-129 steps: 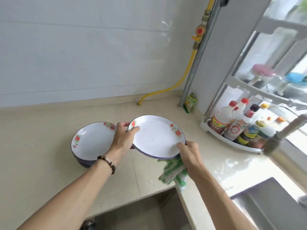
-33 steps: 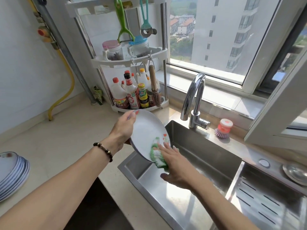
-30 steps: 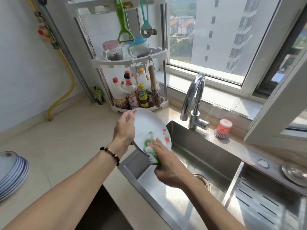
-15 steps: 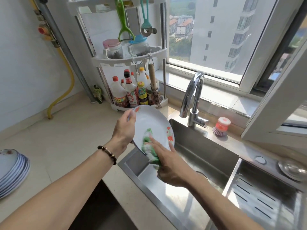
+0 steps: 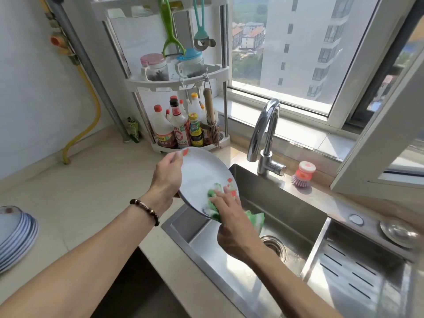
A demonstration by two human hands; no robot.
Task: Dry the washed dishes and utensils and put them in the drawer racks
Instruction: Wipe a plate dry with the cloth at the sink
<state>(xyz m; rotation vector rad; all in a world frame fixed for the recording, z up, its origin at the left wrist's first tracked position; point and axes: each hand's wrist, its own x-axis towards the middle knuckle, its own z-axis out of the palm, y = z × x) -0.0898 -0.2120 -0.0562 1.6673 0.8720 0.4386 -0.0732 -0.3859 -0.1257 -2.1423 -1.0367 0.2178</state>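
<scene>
Plate [image 5: 202, 177] held tilted over the near left corner of the sink [image 5: 296, 210], white with small red flower marks at the rim, face turned toward the camera. Gripped at its upper left edge by the left hand [image 5: 166, 177], fingers closed around the rim, thumb on the face. Rubbed on its lower right part by the right hand [image 5: 229, 216], fingers flat and pressed together on a green-and-white cloth [image 5: 214, 203], clamping that cloth against the plate's face, with a loose end of it hanging out beyond the palm over the basin. Judged from this: wiping in progress, this plate only partly dried, its back not shown and so impossible to call dry or wet. Further out, at the far left on the counter [image 5: 91, 198], well apart from the sink, a stack of plates [image 5: 16, 235] with blue rims, not yet put away; whether dried or waiting cannot be told. At the far right, beside the perforated drainer, a small metal dish [image 5: 399, 232], also not yet stored. No drawer rack in view and no utensils on the counter or in the basin. Probably most of the task left: finishing this plate, perhaps the stack, then carrying everything to the drawer racks.
</scene>
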